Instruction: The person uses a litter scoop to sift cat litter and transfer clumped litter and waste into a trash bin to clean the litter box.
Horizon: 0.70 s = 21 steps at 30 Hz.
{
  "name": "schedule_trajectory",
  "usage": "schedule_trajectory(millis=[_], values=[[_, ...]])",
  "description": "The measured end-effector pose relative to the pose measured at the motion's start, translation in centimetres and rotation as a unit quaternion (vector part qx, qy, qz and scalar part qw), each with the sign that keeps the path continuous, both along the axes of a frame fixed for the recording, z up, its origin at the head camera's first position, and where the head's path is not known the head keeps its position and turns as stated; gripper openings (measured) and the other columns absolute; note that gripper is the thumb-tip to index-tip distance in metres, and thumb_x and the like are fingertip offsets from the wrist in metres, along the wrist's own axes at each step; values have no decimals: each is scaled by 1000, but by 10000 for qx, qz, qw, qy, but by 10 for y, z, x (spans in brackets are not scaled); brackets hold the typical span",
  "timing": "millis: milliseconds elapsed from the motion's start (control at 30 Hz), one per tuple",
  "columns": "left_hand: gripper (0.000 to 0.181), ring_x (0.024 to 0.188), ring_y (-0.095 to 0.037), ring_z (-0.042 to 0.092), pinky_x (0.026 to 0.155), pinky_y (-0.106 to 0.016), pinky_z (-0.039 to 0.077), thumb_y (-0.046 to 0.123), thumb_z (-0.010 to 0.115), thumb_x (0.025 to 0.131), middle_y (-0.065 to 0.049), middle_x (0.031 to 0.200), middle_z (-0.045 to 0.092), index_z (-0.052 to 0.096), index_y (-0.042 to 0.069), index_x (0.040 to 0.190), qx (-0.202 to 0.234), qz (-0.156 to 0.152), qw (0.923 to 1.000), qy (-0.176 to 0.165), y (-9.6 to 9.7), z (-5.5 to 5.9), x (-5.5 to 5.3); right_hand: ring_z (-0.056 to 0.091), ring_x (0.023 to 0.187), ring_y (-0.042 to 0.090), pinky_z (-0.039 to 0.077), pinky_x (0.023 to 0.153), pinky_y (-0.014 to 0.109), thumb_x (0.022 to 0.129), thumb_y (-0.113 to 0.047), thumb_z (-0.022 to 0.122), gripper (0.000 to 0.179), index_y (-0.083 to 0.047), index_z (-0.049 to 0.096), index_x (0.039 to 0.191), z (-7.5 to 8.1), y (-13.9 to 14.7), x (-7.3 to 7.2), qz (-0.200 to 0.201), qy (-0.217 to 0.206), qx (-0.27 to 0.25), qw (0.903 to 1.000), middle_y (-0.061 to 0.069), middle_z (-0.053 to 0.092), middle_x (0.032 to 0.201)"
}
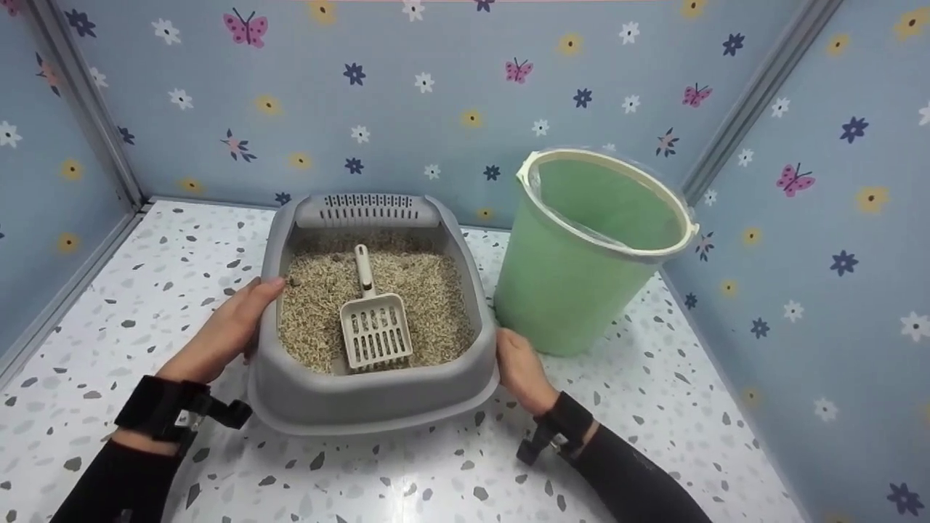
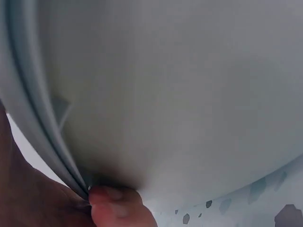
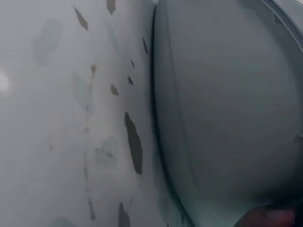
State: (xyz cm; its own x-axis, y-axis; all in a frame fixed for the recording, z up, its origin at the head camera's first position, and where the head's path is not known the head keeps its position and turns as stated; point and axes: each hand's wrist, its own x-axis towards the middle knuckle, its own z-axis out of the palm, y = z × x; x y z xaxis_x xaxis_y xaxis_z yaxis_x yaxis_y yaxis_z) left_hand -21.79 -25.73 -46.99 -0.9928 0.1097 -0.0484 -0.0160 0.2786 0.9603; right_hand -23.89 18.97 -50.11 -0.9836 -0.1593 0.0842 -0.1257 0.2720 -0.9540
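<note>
A grey litter box (image 1: pixel 370 403) with tan granular litter (image 1: pixel 309 319) in it stands between my two hands. My left hand (image 1: pixel 225 330) grips its left rim, the thumb lying on top and fingers (image 2: pixel 116 205) curled under the rim against the outer wall (image 2: pixel 189 104). At the front right corner my right hand (image 1: pixel 524 370) holds the other side; a fingertip (image 3: pixel 267 217) shows against the wall in the right wrist view. On the litter lies a beige slotted litter scoop (image 1: pixel 375 330), its handle toward the back.
Close to the box's right side stands a green bin (image 1: pixel 574 283) with a cream rim and a clear liner. A speckled white tabletop (image 1: pixel 349 479) lies beneath. Flower-patterned panels (image 1: pixel 436 94) with grey metal posts enclose the back and sides.
</note>
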Motion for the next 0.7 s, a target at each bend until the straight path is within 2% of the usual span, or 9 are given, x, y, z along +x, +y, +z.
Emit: schedule_trajectory(millis=[100, 167, 233, 300, 367, 433, 533, 633, 700], values=[[81, 58, -15, 53, 49, -32, 49, 71, 36, 115, -10, 83, 64, 44, 1, 155, -20, 81, 9999, -59, 4, 2, -1, 58, 65, 11, 51, 60, 25, 122, -30, 43, 45, 2, 75, 117, -1, 1, 6, -125, 106, 231, 9996, -3, 61, 76], [83, 74, -18, 64, 64, -32, 56, 68, 33, 116, -17, 102, 67, 38, 1, 164, 19, 20, 10000, -69, 4, 1, -2, 57, 64, 12, 50, 59, 25, 122, -29, 44, 43, 2, 75, 118, -2, 1, 12, -135, 125, 244, 9995, -2, 61, 75], [84, 99, -25, 69, 84, -34, 59, 66, 31, 117, -25, 127, 65, 30, 3, 171, 80, -67, 9999, -64, 4, 0, -4, 60, 67, 13, 53, 61, 26, 122, -28, 45, 43, 2, 75, 120, -2, 3, 16, -38, 201, 176, 9996, 0, 64, 78], [84, 123, -33, 65, 103, -39, 55, 65, 30, 117, -28, 149, 56, 26, 3, 174, 126, -122, 9998, -48, 2, -1, -4, 61, 70, 14, 54, 65, 26, 123, -26, 45, 43, 3, 76, 121, -1, 5, 19, 57, 286, 311, 9991, 3, 65, 80], [85, 135, -37, 58, 111, -43, 50, 66, 30, 117, -27, 159, 49, 21, 5, 176, 153, -178, 9997, -31, 2, -1, -4, 57, 67, 14, 51, 64, 28, 123, -29, 44, 45, 0, 76, 111, 6, 9, 17, 180, 284, 754, 9966, 2, 62, 77], [85, 139, -42, 56, 114, -49, 49, 67, 31, 117, -27, 161, 49, 21, 7, 177, 208, -224, 9995, 4, 3, 0, -3, 55, 68, 13, 50, 66, 30, 123, -31, 42, 46, -6, 74, 100, 21, 12, 14, 216, 363, 1557, 9869, -1, 59, 76], [84, 141, -44, 54, 118, -57, 45, 67, 32, 116, -26, 163, 48, 19, 11, 178, 299, -285, 9991, 64, 6, 2, -2, 49, 65, 15, 47, 64, 35, 121, -33, 46, 44, -16, 60, 83, 58, 13, 5, 43, 779, 2597, 9625, -5, 51, 71], [83, 140, -45, 54, 118, -60, 43, 67, 33, 117, -26, 161, 49, 21, 11, 177, 369, -305, 9988, 65, 7, 2, -2, 46, 61, 18, 43, 60, 38, 118, -31, 55, 42, -18, 52, 78, 103, 4, -5, -94, 1713, 2934, 9405, -4, 46, 68], [82, 139, -45, 54, 116, -57, 45, 66, 32, 117, -27, 159, 50, 24, 10, 176, 387, -295, 9988, 59, 7, 0, -3, 47, 61, 19, 44, 58, 39, 116, -28, 60, 40, -17, 53, 78, 131, -10, -13, 189, 2356, 3089, 9212, -3, 47, 69]])
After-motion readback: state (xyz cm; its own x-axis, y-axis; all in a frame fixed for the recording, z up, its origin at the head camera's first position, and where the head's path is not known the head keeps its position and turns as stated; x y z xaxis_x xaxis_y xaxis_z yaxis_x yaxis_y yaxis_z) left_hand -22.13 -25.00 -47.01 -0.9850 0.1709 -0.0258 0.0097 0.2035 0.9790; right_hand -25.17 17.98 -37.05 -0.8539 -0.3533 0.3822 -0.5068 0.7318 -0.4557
